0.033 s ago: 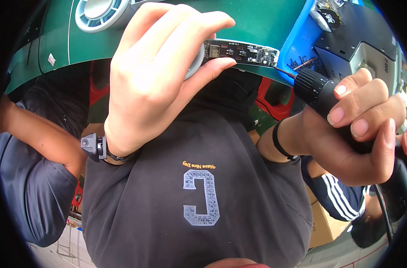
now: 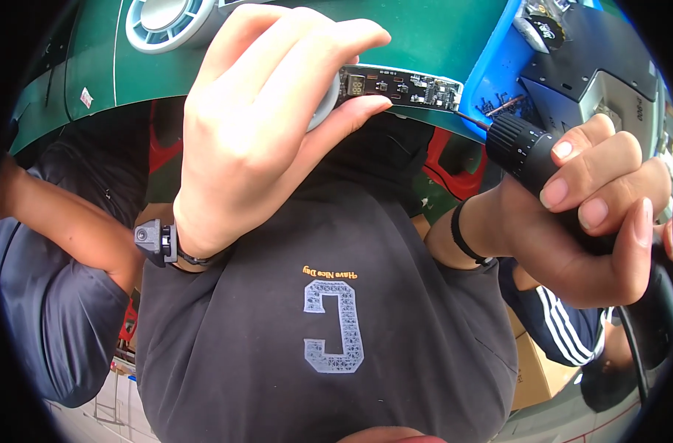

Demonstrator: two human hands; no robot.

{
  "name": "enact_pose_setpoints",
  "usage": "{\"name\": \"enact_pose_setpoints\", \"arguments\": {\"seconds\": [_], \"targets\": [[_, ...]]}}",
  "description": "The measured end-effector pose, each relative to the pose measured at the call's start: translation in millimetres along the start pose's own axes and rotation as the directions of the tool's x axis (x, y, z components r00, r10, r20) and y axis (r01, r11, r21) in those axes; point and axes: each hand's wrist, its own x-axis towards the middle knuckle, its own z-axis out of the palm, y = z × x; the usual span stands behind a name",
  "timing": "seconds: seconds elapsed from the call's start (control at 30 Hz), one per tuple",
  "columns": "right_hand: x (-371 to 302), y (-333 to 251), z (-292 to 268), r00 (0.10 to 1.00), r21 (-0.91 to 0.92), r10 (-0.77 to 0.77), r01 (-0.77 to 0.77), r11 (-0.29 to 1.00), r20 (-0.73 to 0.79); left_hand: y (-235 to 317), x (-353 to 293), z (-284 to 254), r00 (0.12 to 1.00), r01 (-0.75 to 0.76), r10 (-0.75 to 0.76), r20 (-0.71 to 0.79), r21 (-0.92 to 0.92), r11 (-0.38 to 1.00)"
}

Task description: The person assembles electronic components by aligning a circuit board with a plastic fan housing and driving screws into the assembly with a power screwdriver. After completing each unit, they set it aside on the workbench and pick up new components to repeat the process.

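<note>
Held in my left hand is a narrow grey device with a black circuit board exposed along it. A small digit display and several tiny parts sit on the board. Most of the device's grey casing is hidden behind my palm and fingers. My right hand grips a black electric screwdriver around its body, below the ribbed collar. The thin bit points up and left, its tip at the right end of the board; whether it touches a screw is too small to tell.
A blue tray with dark screws lies just beyond the bit. Behind it stands a black-topped grey box. A round grey fan-like part rests on the green table. Another person's arm is at the left.
</note>
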Motion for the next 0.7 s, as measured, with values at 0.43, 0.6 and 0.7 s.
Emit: {"name": "enact_pose_setpoints", "arguments": {"seconds": [0.43, 0.6, 0.7], "targets": [[-2, 9, -11, 1.0, 0.033, 0.021, -0.021, 0.999, 0.007, -1, 2, 3, 0.998, -0.054, 0.054, 0.012, 0.045, 0.998], [-7, -6, -13, 0.996, 0.022, 0.038, -0.037, 0.999, -0.082, 6, 4, -1, 0.998, 0.031, -0.035, 0.055, 0.06, 0.998], [-2, -37, -44, 0.987, 0.018, -0.028, 0.031, 0.999, -0.16, 9, 5, 1, 0.998, 0.004, -0.01, 0.062, 0.086, 0.996]]}}
